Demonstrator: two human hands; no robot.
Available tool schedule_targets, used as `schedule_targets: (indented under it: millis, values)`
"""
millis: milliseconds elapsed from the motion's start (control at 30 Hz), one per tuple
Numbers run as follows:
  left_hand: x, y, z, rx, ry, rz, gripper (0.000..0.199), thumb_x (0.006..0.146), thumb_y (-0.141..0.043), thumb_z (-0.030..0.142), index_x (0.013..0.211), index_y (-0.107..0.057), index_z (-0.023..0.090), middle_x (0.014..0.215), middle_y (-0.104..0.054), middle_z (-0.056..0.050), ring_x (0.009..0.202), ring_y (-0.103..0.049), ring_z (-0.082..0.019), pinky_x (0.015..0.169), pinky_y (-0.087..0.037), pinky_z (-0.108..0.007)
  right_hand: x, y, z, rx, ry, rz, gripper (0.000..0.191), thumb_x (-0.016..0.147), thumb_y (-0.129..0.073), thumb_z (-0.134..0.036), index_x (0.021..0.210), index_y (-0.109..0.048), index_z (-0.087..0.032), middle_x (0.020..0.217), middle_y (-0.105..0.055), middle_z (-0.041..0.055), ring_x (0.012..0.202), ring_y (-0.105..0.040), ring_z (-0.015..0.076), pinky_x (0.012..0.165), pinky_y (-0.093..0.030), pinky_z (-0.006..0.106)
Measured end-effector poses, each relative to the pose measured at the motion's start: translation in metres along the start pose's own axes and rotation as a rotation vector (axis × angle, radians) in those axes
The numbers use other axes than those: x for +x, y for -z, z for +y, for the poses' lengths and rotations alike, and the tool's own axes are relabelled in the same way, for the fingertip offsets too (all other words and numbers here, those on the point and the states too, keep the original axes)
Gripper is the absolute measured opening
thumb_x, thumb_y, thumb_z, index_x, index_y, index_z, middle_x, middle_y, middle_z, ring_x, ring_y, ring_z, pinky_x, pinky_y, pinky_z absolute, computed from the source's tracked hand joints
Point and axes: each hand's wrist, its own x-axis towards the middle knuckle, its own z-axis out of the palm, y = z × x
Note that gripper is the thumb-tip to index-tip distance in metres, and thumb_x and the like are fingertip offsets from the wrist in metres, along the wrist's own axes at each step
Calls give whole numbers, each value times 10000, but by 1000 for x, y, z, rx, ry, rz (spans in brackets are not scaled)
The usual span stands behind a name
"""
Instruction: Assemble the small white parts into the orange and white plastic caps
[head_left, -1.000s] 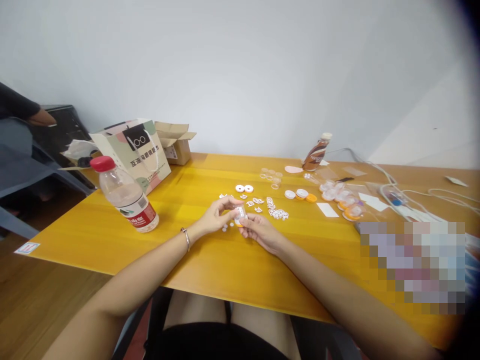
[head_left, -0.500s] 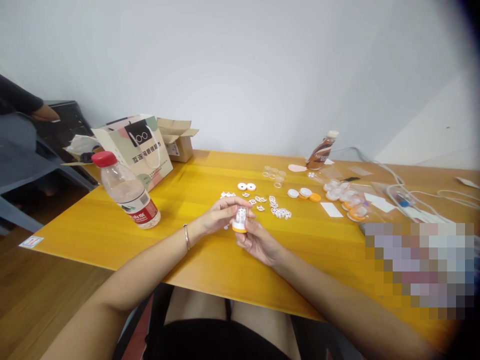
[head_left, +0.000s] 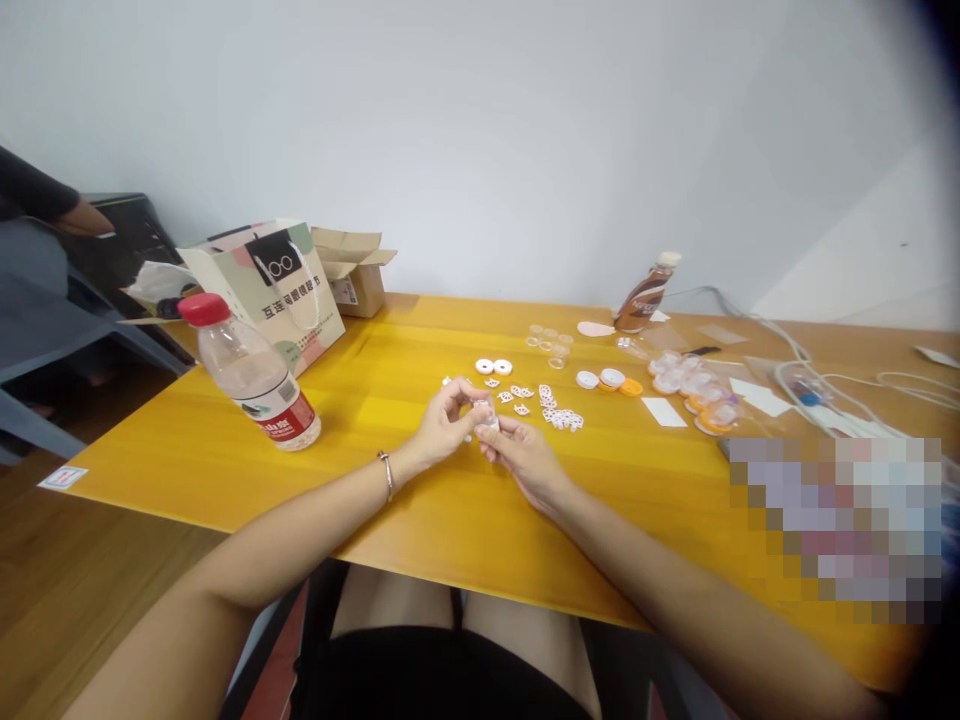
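A small clear and white plastic piece (head_left: 489, 420) is held between both hands above the table (head_left: 420, 520). My left hand (head_left: 450, 420) pinches it from the left and top, a bracelet on the wrist. Closed round its right and lower side are the fingers of my right hand (head_left: 525, 460); they hide much of it. Just behind lie small white openwork parts (head_left: 562, 418) and two white rings (head_left: 493, 367). Clear rings (head_left: 557, 355), white discs (head_left: 611, 378) and an orange disc (head_left: 631, 387) rest farther right.
A red-capped bottle (head_left: 259, 385), a paper bag (head_left: 277, 290) and an open carton (head_left: 356, 280) stand at left. At right are a brown bottle (head_left: 646, 295), capped clear domes (head_left: 694, 385), cards (head_left: 664, 412) and white cables (head_left: 795, 370). Another person's hand (head_left: 86, 218) shows far left.
Both hands have closed further round the piece, and its orange base no longer shows. My left hand's fingers have bent over its top. The view has shifted slightly.
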Motion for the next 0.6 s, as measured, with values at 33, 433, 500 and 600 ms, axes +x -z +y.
schedule_targets:
  millis: [33,433,500,600]
  values:
    - [0,-1,-2,8,-12,42,262,699,-642,330,796,-482,146,704,-528,5,637,-505,-77,601,-401,-197,1,1,0,-17,17,14,176,664,-666,-307,678,-575,-157,551,-503,-46,486,-399,55,508,-288,216]
    - [4,14,11,-226,174,-263,344,749,-565,416,960,-526,148,982,-583,-98,878,-557,-178,771,-419,-302,4,17,-2,142,-94,-203,256,712,-611,-401,720,-564,-149,558,-518,-24,463,-394,55,475,-277,209]
    - [4,13,10,-151,155,-220,405,702,-620,408,1002,-515,156,1006,-563,-90,883,-545,-172,753,-420,-279,5,17,-4,78,-71,-181,235,701,-631,-376,724,-570,-150,563,-525,-23,469,-411,57,476,-284,208]
    - [6,13,8,-46,134,-115,430,665,-676,323,1026,-491,179,953,-567,-53,818,-542,-134,730,-416,-252,5,18,-5,3,-63,-155,215,687,-649,-351,734,-586,-151,556,-524,-27,465,-415,58,478,-297,207]
